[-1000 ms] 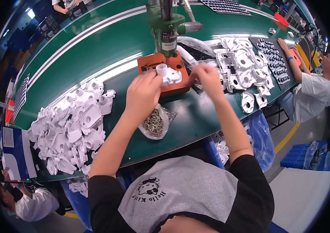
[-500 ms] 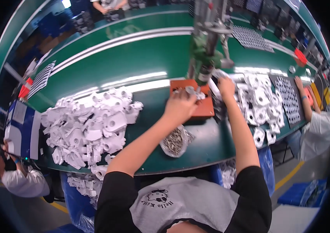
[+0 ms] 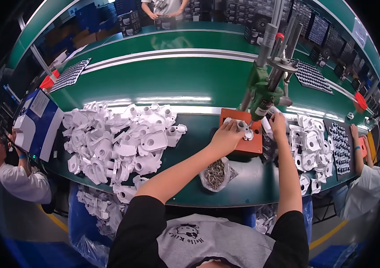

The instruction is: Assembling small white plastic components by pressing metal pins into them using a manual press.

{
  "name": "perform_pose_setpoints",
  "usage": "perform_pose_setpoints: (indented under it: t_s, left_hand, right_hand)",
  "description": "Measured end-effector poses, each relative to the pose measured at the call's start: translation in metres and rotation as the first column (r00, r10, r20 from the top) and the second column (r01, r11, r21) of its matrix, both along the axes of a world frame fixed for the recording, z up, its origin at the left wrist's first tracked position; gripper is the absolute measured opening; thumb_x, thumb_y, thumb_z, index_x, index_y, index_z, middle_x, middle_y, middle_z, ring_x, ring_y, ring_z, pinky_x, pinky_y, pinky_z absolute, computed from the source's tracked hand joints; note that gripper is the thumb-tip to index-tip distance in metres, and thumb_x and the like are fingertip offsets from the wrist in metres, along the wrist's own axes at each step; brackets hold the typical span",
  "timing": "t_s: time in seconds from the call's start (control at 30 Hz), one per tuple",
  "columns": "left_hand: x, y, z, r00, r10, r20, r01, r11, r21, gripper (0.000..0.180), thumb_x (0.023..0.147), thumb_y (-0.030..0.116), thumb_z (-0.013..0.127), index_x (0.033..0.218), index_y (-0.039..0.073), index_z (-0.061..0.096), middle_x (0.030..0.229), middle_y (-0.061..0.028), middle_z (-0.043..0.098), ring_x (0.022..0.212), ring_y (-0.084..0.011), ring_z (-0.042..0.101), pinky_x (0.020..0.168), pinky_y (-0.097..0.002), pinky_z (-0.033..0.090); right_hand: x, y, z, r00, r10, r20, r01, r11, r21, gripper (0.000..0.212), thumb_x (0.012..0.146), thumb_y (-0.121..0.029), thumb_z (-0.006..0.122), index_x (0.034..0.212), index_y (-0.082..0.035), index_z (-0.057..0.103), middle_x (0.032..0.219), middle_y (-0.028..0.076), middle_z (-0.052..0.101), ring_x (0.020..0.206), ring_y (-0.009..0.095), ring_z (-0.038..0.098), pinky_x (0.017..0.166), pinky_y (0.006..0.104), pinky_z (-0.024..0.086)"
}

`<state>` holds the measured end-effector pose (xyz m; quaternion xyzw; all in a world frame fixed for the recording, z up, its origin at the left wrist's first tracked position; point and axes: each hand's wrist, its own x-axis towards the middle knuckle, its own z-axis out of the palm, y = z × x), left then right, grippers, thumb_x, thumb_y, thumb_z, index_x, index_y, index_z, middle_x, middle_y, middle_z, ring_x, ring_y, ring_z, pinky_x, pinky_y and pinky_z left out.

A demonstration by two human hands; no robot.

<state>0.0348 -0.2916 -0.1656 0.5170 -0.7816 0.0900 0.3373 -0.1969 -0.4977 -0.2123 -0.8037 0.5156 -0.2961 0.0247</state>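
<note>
My left hand [image 3: 226,136] is closed on a white plastic part [image 3: 244,129] with round openings, steadying it on an orange block [image 3: 254,145]. Over that block leans a green bench press [image 3: 262,91], its lower tip close to the part. To the right of the press my right hand [image 3: 278,125] has curled fingers next to a pale elongated thing [image 3: 266,126]; what it grips is hidden. In front of the block lies a clear bag of small metal screws [image 3: 215,175].
A large heap of white plastic parts [image 3: 123,143] covers the left of the green table; a smaller heap [image 3: 308,138] lies right. Beyond it is a tray of small dark parts [image 3: 339,147]. A blue-and-white machine [image 3: 40,123] stands far left. Co-workers sit on both sides.
The view has shifted, so the table, press and hands appear lower and farther right. Both hands stay at the orange block and press; the left still holds the white part.
</note>
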Motion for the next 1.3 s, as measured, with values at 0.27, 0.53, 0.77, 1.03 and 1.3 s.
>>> perform_pose_setpoints:
  t_s: [0.27,0.53,0.77,1.03,1.3]
  left_hand:
    - [-0.009,0.015,0.005,0.997,0.064,0.036,-0.069,0.989,0.134,0.068,0.077,0.049,0.063,0.123,0.002,0.049,0.131,-0.0328,0.040,0.124,-0.0468,0.036,0.106,-0.0497,0.027]
    - [-0.004,0.014,0.002,0.997,0.045,0.055,-0.051,0.993,0.107,0.068,0.068,0.051,0.071,0.114,0.004,0.054,0.130,-0.0288,0.041,0.124,-0.0430,0.038,0.106,-0.0476,0.030]
    - [-0.007,0.013,-0.001,0.998,0.057,0.036,-0.059,0.996,0.072,0.068,0.066,0.051,0.072,0.111,0.003,0.055,0.129,-0.0301,0.043,0.123,-0.0420,0.042,0.106,-0.0471,0.031]
    - [-0.007,0.014,0.000,0.998,0.056,0.021,-0.057,0.996,0.065,0.068,0.065,0.050,0.073,0.109,0.003,0.056,0.128,-0.0297,0.044,0.122,-0.0412,0.042,0.105,-0.0473,0.031]
    - [-0.001,0.013,0.001,1.000,0.003,0.028,-0.006,0.994,0.108,0.066,0.064,0.047,0.075,0.110,0.003,0.054,0.125,-0.0296,0.045,0.121,-0.0404,0.042,0.105,-0.0477,0.032]
  right_hand:
    - [0.006,0.050,0.062,0.859,0.080,0.506,-0.200,0.962,0.187,0.018,0.071,-0.008,0.067,0.082,0.000,0.055,0.070,0.009,0.062,0.064,0.015,0.060,0.059,0.0314,0.047]
    - [0.051,0.116,0.077,0.860,0.277,0.428,-0.364,0.921,0.136,0.012,0.075,-0.008,0.064,0.084,0.001,0.064,0.084,0.009,0.066,0.078,0.018,0.062,0.074,0.0289,0.048]
    - [0.059,0.123,0.055,0.833,0.507,0.222,-0.485,0.862,-0.148,0.013,0.069,-0.007,0.070,0.077,-0.002,0.062,0.083,0.013,0.063,0.084,0.031,0.058,0.071,0.0386,0.047]
    - [0.063,0.128,0.053,0.904,0.373,0.211,-0.358,0.928,-0.108,0.014,0.070,-0.001,0.067,0.075,0.001,0.054,0.086,0.014,0.063,0.082,0.032,0.059,0.072,0.0380,0.048]
    - [0.062,0.145,0.064,0.871,0.490,-0.037,-0.486,0.848,-0.212,0.016,0.073,-0.007,0.065,0.089,-0.002,0.063,0.090,0.012,0.064,0.095,0.032,0.056,0.083,0.0408,0.043]
